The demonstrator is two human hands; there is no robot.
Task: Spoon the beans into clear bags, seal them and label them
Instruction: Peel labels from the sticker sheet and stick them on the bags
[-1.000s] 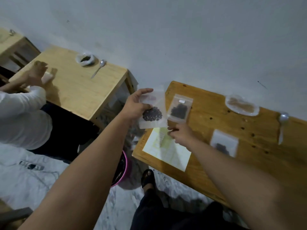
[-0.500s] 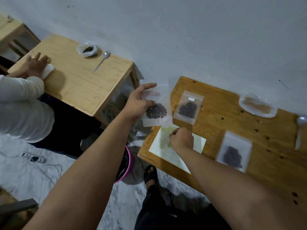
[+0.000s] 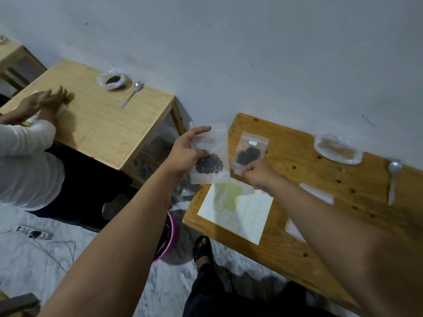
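Clear bag of beans (image 3: 210, 164) gripped in my left hand (image 3: 186, 154) past worktop (image 3: 297, 243) edge — right hand (image 3: 258, 173) pinched shut over label sheet (image 3: 238, 211), contents unclear.

Bystander and floor clutter

At nine o'clock a second person (image 3: 25, 161) in a white sleeve sits at a neighbouring table (image 3: 100, 124); a pink bin (image 3: 170, 236), power strip (image 3: 34, 233) and sandal (image 3: 202, 249) lie toward six.
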